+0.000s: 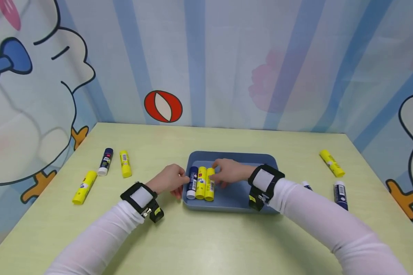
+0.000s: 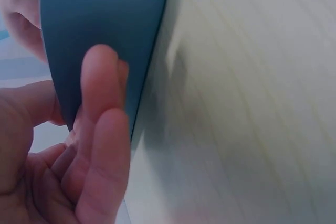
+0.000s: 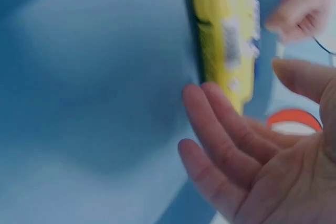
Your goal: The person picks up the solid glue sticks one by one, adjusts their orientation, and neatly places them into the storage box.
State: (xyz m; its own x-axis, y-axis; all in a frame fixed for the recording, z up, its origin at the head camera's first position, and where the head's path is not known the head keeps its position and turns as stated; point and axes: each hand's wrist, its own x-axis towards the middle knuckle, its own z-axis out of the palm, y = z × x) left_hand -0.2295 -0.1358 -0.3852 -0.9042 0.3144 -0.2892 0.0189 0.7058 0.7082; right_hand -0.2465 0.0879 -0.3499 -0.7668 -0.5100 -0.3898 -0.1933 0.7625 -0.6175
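A blue-grey tray [image 1: 227, 209] holds three glue sticks side by side at its left end: a navy one [image 1: 192, 183], a yellow one [image 1: 201, 183] and another yellow one [image 1: 209, 185]. My left hand [image 1: 170, 178] grips the tray's left rim; in the left wrist view the thumb lies over the edge, with the fingers along the outer wall [image 2: 105, 9]. Over the tray, my right hand [image 1: 232, 171] has its fingers spread beside the rightmost yellow stick, also seen in the right wrist view [image 3: 223, 40]. Nothing is held in that hand.
Left of the tray on the table lie a navy glue stick [image 1: 105, 162] and two yellow ones [image 1: 125, 163] [image 1: 85, 187]. To the right are a yellow stick [image 1: 332, 163], a navy one [image 1: 340, 194] and another [image 1: 307, 185] mostly hidden by my right sleeve. A printed curtain [image 1: 223, 68] stands behind.
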